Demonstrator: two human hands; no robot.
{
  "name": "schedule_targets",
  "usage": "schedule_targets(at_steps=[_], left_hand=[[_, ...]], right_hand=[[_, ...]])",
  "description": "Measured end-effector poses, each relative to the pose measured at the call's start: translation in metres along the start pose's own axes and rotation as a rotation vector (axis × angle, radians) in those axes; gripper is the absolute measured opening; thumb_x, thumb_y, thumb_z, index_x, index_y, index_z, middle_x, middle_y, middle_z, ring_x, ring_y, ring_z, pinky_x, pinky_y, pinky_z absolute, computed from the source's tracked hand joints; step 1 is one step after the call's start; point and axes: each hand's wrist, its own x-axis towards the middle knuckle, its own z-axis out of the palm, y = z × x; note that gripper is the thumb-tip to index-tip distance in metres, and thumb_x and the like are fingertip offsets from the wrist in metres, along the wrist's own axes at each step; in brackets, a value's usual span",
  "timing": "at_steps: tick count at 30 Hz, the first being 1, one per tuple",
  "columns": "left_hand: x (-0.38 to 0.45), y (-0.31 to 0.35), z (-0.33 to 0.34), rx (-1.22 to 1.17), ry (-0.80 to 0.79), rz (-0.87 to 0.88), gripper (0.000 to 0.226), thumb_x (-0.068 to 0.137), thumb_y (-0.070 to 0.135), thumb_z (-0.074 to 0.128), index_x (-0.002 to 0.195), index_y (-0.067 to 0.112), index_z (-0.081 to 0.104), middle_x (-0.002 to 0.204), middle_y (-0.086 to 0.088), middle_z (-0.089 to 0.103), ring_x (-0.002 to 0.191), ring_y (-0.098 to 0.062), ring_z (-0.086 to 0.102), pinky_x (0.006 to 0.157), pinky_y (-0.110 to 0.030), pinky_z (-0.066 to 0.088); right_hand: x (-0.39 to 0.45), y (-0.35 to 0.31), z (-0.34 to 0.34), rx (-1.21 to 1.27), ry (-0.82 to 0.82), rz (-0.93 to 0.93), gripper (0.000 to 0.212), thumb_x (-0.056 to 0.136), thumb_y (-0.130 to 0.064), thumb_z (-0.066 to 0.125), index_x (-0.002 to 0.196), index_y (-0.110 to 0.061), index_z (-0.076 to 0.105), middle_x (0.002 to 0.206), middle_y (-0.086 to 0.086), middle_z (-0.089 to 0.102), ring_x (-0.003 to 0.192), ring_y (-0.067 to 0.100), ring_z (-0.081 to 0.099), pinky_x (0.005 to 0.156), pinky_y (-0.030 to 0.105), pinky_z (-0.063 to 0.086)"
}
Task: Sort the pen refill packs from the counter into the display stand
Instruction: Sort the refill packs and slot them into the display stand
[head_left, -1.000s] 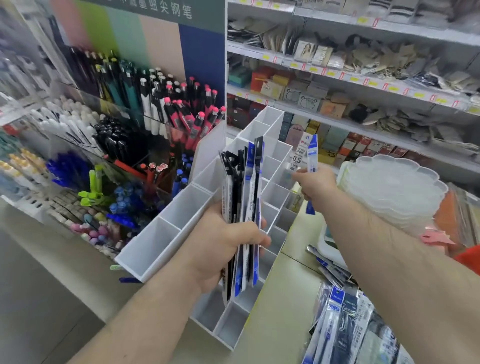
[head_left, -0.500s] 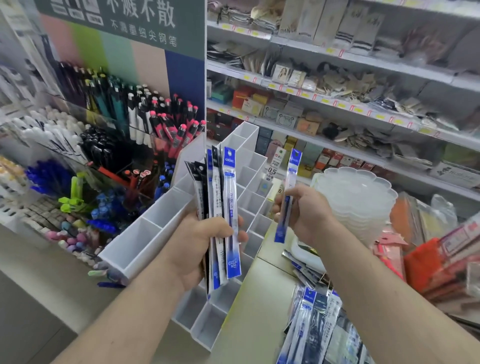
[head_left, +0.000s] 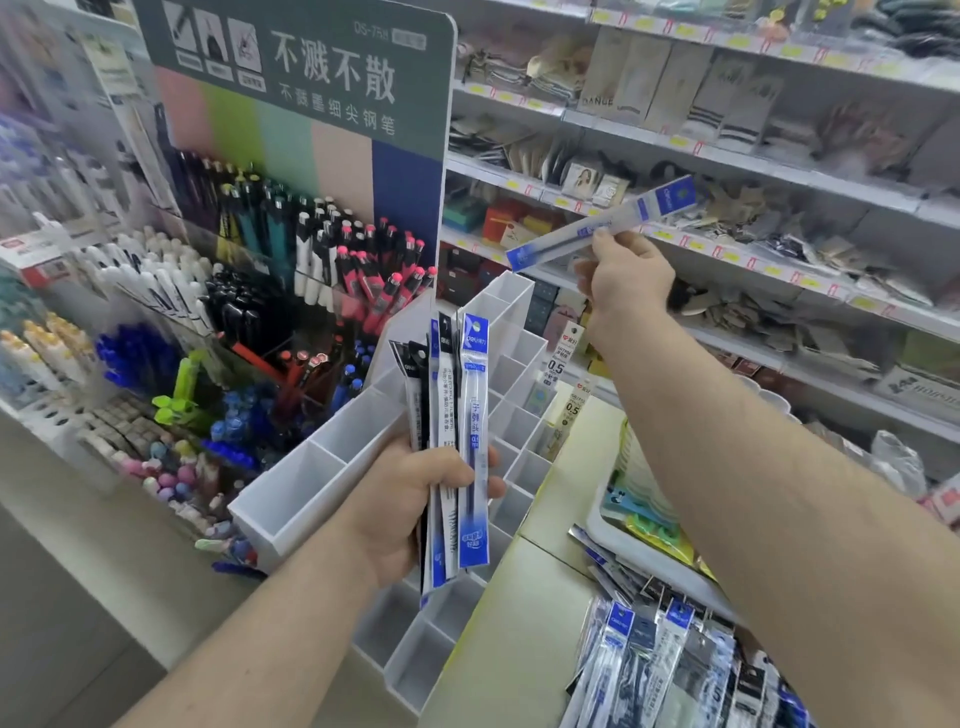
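Observation:
My left hand (head_left: 410, 499) grips a fan of several long pen refill packs (head_left: 460, 436), blue and black, upright in front of the white compartment display stand (head_left: 317, 470). My right hand (head_left: 623, 280) is raised above the stand's upper end and pinches a single blue refill pack (head_left: 602, 226), tilted almost level, its header card pointing up right. More refill packs lie in a loose pile (head_left: 670, 660) on the pale counter (head_left: 514, 613) at the lower right.
A pen display (head_left: 291, 270) with a green sign stands left of the stand, full of upright pens. Stocked shop shelves (head_left: 727, 171) run behind. A stack of clear plastic trays (head_left: 644, 499) sits on the counter under my right forearm.
My right hand rose from beside the stand to above it, and its single blue pack turned from upright to nearly level. The left hand's bundle stayed about where it was.

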Motion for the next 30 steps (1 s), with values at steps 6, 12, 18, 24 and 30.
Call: schedule_targets(at_steps=[6, 12, 18, 24, 30], left_hand=[[0.002, -0.001, -0.003, 0.024, -0.018, -0.007, 0.048, 0.058, 0.003, 0.052, 0.104, 0.010, 0.065, 0.078, -0.009, 0.070, 0.068, -0.022, 0.071, 0.058, -0.029, 0.057], [0.000, -0.002, -0.007, 0.031, -0.048, 0.002, 0.045, 0.059, 0.002, 0.052, 0.101, 0.011, 0.067, 0.079, -0.011, 0.070, 0.071, -0.023, 0.071, 0.065, -0.032, 0.060], [-0.001, -0.002, -0.008, 0.005, -0.078, -0.053, 0.044, 0.059, 0.003, 0.053, 0.102, 0.006, 0.064, 0.077, -0.010, 0.070, 0.066, -0.019, 0.069, 0.059, -0.029, 0.057], [-0.001, -0.005, -0.007, -0.013, -0.114, -0.085, 0.039, 0.059, 0.001, 0.053, 0.096, 0.003, 0.066, 0.075, -0.012, 0.070, 0.062, -0.019, 0.068, 0.056, -0.030, 0.057], [0.000, -0.004, 0.001, 0.008, -0.086, -0.054, 0.031, 0.057, -0.002, 0.051, 0.084, 0.006, 0.064, 0.070, -0.009, 0.061, 0.052, -0.018, 0.059, 0.048, -0.028, 0.050]], right_hand=[[0.018, 0.019, 0.019, -0.339, -0.074, -0.115, 0.014, 0.096, -0.017, 0.063, 0.083, -0.022, 0.066, 0.085, -0.003, 0.069, 0.072, 0.013, 0.060, 0.068, 0.026, 0.052], [0.015, 0.032, 0.028, -0.713, -0.253, -0.139, 0.026, 0.092, -0.019, 0.066, 0.067, -0.027, 0.066, 0.084, -0.003, 0.071, 0.088, 0.023, 0.068, 0.082, 0.040, 0.058], [-0.003, 0.027, 0.012, -0.734, -0.161, -0.107, 0.033, 0.091, -0.019, 0.066, 0.124, -0.016, 0.064, 0.117, -0.002, 0.064, 0.108, 0.021, 0.062, 0.094, 0.038, 0.053], [-0.095, 0.030, -0.038, -0.526, -0.429, 0.065, 0.015, 0.096, -0.028, 0.063, 0.092, -0.014, 0.067, 0.077, 0.001, 0.061, 0.061, 0.011, 0.050, 0.057, 0.025, 0.043], [-0.149, 0.052, -0.065, -0.451, -0.465, -0.024, 0.037, 0.080, -0.048, 0.070, 0.079, -0.011, 0.067, 0.075, 0.010, 0.059, 0.066, 0.017, 0.049, 0.064, 0.037, 0.043]])
